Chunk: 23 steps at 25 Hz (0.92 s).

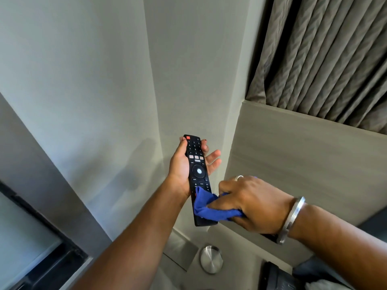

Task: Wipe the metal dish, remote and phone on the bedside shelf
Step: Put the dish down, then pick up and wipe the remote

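My left hand point(181, 164) holds a black remote point(196, 170) upright in mid-air, buttons facing me, thumb along its left edge and fingers behind it. My right hand point(251, 204) grips a blue cloth point(211, 208) and presses it against the lower part of the remote, covering the bottom buttons. Below, on the light bedside shelf point(234, 268), sits the round metal dish point(211, 259). A dark object point(276, 277) lies at the shelf's right end, mostly hidden by my right forearm; I cannot tell whether it is the phone.
A pale wall point(104, 91) rises behind the remote. A wood-grain panel point(303, 153) stands at right with a grey pleated curtain point(326, 59) above it. A dark-framed glass pane point(31, 237) fills the lower left.
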Motion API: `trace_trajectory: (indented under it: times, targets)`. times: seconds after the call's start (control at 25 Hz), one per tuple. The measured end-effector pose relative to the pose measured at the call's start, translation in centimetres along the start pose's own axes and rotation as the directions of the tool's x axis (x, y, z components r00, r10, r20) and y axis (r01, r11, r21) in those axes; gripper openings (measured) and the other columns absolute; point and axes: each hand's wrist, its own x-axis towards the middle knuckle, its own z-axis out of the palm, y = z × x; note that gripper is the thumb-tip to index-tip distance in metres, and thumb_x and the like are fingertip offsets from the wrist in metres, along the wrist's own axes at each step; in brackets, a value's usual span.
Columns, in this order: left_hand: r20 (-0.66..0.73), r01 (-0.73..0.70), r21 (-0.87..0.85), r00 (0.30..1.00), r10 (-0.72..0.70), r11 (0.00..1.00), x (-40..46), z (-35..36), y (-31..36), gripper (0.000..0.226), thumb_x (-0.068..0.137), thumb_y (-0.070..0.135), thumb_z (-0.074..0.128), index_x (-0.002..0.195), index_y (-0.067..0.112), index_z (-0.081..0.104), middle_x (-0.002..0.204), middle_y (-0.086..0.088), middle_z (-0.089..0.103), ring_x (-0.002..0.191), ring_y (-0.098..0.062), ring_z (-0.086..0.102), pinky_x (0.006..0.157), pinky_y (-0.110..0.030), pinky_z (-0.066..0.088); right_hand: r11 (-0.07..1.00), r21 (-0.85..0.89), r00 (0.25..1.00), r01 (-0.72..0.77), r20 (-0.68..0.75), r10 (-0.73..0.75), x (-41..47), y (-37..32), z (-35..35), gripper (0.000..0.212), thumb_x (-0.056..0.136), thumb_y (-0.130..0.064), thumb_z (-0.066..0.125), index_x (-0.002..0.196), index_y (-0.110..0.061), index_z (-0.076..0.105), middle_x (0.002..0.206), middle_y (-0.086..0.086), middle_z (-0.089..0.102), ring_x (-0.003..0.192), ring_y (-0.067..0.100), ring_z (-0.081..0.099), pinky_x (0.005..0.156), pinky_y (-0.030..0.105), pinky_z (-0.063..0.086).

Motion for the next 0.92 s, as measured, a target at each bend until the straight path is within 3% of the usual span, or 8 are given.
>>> trace_trajectory:
  times: [0.08, 0.2, 0.28, 0.48, 0.68, 0.8, 0.92]
  targets:
    - [0.016, 0.009, 0.024, 1.0, -0.009, 1.0, 0.0, -0.1, 0.2, 0.058, 0.096, 0.062, 0.035, 0.103, 0.011, 0.06, 0.081, 0.002, 0.06, 0.087, -0.026, 0.069, 0.078, -0.041, 0.059, 0.999, -0.036, 1.0, -0.019, -0.011, 0.019, -0.6, 0.9, -0.6, 0.029, 0.085, -0.029, 0.056, 0.111, -0.039, 0.061, 0.087, -0.004, 0.059, 0.072, 0.022, 0.056, 0.064, 0.038, 0.051]
    - [0.018, 0.018, 0.104, 1.0, -0.02, 0.994, 0.0, 0.1, -0.3, 0.056, 0.097, 0.061, 0.035, 0.106, 0.012, 0.06, 0.083, 0.001, 0.061, 0.087, -0.026, 0.071, 0.076, -0.039, 0.06, 0.994, 0.007, 0.965, -0.109, -0.238, 0.107, -0.1, 1.5, -0.8, 0.037, 0.081, -0.026, 0.06, 0.117, -0.034, 0.061, 0.088, 0.0, 0.062, 0.069, 0.024, 0.059, 0.062, 0.037, 0.051]
    - [0.024, 0.022, 0.115, 0.999, -0.025, 0.993, 0.1, 0.4, -0.7, 0.053, 0.097, 0.06, 0.038, 0.105, 0.012, 0.06, 0.084, 0.0, 0.06, 0.089, -0.026, 0.07, 0.08, -0.04, 0.058, 0.988, 0.034, 0.941, -0.15, -0.3, 0.154, 1.3, 0.6, -0.1, 0.039, 0.083, -0.026, 0.058, 0.12, -0.035, 0.058, 0.094, 0.002, 0.062, 0.072, 0.026, 0.06, 0.064, 0.038, 0.052]
    - [0.016, 0.009, 0.078, 1.0, -0.011, 0.997, 0.7, 0.3, 0.1, 0.054, 0.094, 0.064, 0.038, 0.099, 0.015, 0.061, 0.081, 0.004, 0.06, 0.092, -0.024, 0.068, 0.086, -0.045, 0.055, 0.999, 0.016, 0.992, -0.052, -0.112, 0.053, 1.5, -1.1, 2.4, 0.031, 0.09, -0.03, 0.041, 0.113, -0.045, 0.055, 0.093, -0.006, 0.056, 0.078, 0.017, 0.054, 0.07, 0.033, 0.048]
    - [0.074, 0.052, 0.038, 0.996, -0.055, 0.998, 0.6, -0.2, -0.2, 0.059, 0.095, 0.064, 0.034, 0.108, 0.013, 0.059, 0.084, 0.003, 0.061, 0.091, -0.026, 0.07, 0.079, -0.043, 0.059, 0.986, 0.167, 0.997, 0.027, 0.073, -0.04, 0.1, 0.3, 0.5, 0.024, 0.081, -0.025, 0.057, 0.101, -0.037, 0.062, 0.083, -0.01, 0.055, 0.071, 0.007, 0.051, 0.063, 0.026, 0.046]
    - [0.108, 0.055, 0.075, 0.992, -0.063, 0.996, 0.3, -0.6, 0.2, 0.062, 0.096, 0.064, 0.03, 0.111, 0.013, 0.06, 0.089, 0.002, 0.063, 0.095, -0.026, 0.07, 0.08, -0.043, 0.057, 0.987, 0.144, 0.992, -0.067, -0.098, 0.082, -0.6, 2.2, -0.4, 0.028, 0.081, -0.028, 0.056, 0.106, -0.038, 0.061, 0.081, -0.008, 0.057, 0.068, 0.01, 0.053, 0.061, 0.026, 0.045]
    - [0.118, 0.047, 0.069, 0.992, -0.054, 0.997, 0.2, -0.1, -0.3, 0.062, 0.096, 0.063, 0.034, 0.114, 0.01, 0.061, 0.092, -0.001, 0.067, 0.096, -0.03, 0.071, 0.084, -0.043, 0.056, 0.986, 0.046, 0.946, -0.159, -0.279, 0.166, 0.5, 2.0, 0.3, 0.033, 0.083, -0.032, 0.055, 0.115, -0.034, 0.061, 0.088, -0.001, 0.061, 0.072, 0.022, 0.057, 0.064, 0.034, 0.049]
